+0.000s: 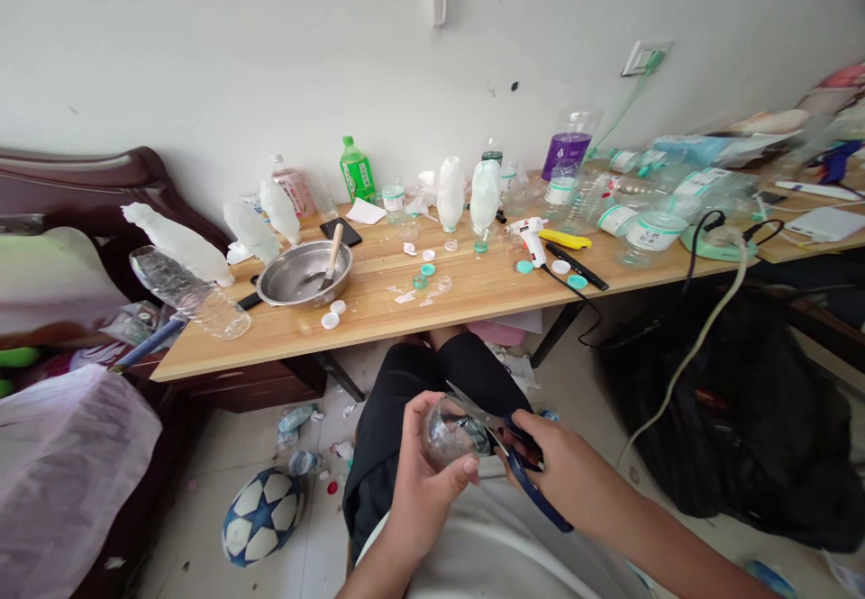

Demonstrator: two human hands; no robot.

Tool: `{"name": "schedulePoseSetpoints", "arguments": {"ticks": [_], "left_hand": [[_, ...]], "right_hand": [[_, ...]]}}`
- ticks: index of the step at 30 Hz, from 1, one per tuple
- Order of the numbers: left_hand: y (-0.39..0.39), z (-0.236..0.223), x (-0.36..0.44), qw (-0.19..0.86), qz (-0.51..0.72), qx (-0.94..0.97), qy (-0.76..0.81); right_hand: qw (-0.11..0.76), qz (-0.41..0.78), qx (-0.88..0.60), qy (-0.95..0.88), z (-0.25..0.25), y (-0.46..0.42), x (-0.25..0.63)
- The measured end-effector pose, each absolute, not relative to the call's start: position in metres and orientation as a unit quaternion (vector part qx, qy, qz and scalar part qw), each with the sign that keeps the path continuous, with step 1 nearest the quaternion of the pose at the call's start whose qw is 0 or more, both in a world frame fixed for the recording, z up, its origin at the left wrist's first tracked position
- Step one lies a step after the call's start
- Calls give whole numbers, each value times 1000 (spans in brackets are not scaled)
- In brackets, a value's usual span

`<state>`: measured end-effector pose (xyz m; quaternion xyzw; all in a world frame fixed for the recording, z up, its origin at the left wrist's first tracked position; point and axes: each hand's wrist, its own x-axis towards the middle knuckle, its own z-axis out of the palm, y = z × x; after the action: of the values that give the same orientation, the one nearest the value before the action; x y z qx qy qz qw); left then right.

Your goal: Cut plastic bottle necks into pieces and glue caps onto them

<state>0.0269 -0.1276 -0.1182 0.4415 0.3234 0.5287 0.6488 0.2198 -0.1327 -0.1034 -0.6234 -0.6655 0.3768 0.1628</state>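
Above my lap, my left hand (429, 477) is wrapped round a clear plastic bottle piece (446, 428), its cut opening turned toward the right. My right hand (564, 455) grips dark blue-handled scissors (533, 486), fingers through the handles. The scissor blades (469, 408) are spread and lie at the rim of the plastic piece; whether an edge is between them I cannot tell. Beyond my hands, a wooden table (378, 320) carries a steel bowl (297, 291) with a brush (332, 257) in it, and a white glue gun (531, 237).
Several white paper-covered bottle shapes (450, 194) stand on the table. Bottle caps (428, 269) lie about its middle. Clear bottles (655, 230) crowd the right side near a power strip (716, 243) with cables. A ball (263, 516) and scraps are on the floor; a black bag (730, 437) lies right.
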Motion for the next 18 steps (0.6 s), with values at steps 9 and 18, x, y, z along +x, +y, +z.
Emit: {"name": "schedulePoseSetpoints", "arguments": {"ticks": [9,18], "left_hand": [[-124,-131,27,667,546,421,282],[-132,-123,28,665,520,441,305]], "right_hand": [[104,319,-650,-682,-99,-134,223],[112,368,-591,-709,-111,-138,233]]}}
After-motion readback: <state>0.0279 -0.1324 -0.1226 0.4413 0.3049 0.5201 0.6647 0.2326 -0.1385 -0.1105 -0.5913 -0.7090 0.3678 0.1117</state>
